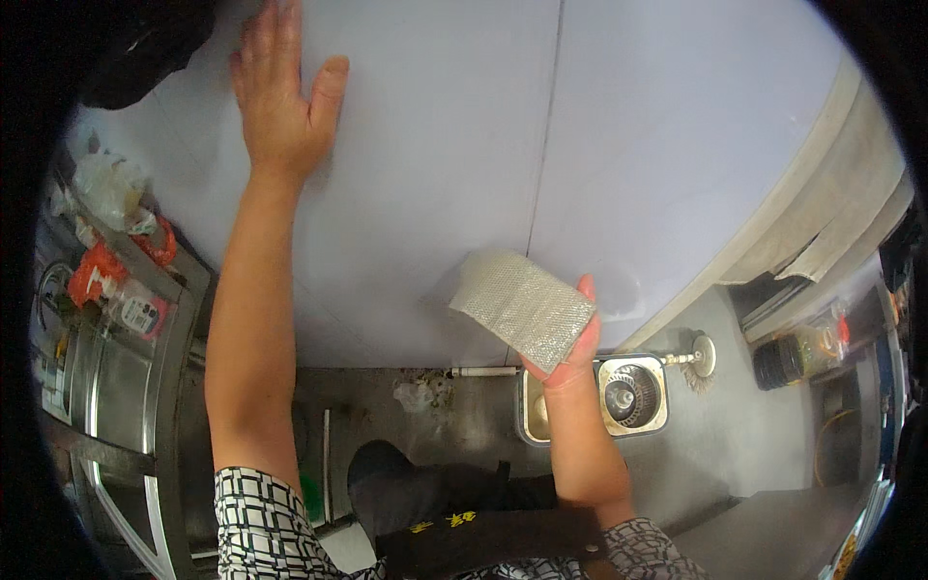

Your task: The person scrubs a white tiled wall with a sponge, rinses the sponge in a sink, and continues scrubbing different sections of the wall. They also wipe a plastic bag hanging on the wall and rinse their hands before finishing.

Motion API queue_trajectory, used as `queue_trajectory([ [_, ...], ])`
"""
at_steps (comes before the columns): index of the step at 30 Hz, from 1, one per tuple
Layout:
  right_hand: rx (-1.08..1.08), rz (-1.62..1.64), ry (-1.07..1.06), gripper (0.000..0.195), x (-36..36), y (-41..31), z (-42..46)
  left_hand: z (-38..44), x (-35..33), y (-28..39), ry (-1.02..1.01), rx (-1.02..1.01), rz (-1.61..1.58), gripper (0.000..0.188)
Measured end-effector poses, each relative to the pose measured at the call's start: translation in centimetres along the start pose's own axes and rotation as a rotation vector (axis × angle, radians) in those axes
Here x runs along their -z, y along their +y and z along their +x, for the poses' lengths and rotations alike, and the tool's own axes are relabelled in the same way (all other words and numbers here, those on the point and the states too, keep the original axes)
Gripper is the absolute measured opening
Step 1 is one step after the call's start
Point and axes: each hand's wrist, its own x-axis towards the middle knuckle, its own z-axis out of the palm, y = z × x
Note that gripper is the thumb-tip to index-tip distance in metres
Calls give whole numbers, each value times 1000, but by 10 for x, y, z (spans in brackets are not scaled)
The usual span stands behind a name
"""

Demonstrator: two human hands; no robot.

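Observation:
My left hand (284,101) lies with its palm against a pale, smooth panelled wall (420,130), thumb spread and nothing held. Lower and to the right, my right hand (580,351) holds a folded, silvery-grey textured cloth or pad (528,308) by its right end. The far end of the cloth rests near or against the wall, left of a thin vertical seam; whether it touches cannot be told. Most of my right fingers are hidden behind the cloth. Below my right wrist stands a two-part metal housing with a round fan wheel (629,397).
Left stands a metal sink unit (123,384) with a pump soap bottle (138,308), a red cloth or bag (98,272) and plastic bags (112,190). A round brush (700,359) lies right of the fan housing. Dark-filled containers (781,359) and a hanging cloth (812,196) are at right.

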Motion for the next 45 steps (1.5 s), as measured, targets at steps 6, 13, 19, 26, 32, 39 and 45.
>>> queue_trajectory([
  [6, 124, -518, 45, 71, 25, 30, -15, -146, 95, 186, -583, 889, -727, 48],
  [13, 181, -1583, -59, 37, 115, 106, -45, -333, 173, 293, 348, 2523, -1732, 46],
  [19, -55, -881, 857, 29, 328, 84, -22, -348, 226, 251, 335, 2582, -1494, 47],
  [26, -89, -478, 1128, 22, 506, 65, 51, -327, 260, 253, 163, 2537, -1307, 57],
  [32, 38, -234, 1278, 18, 520, 74, 106, -329, 298, 256, -478, 2330, -737, 63],
  [39, 161, -338, 1185, 16, 467, 87, 99, -330, 292, 258, -62, 2515, -950, 59],
  [45, 302, -299, 858, 12, 346, 69, 74, -363, 235, 254, -59, 2521, -1107, 55],
])
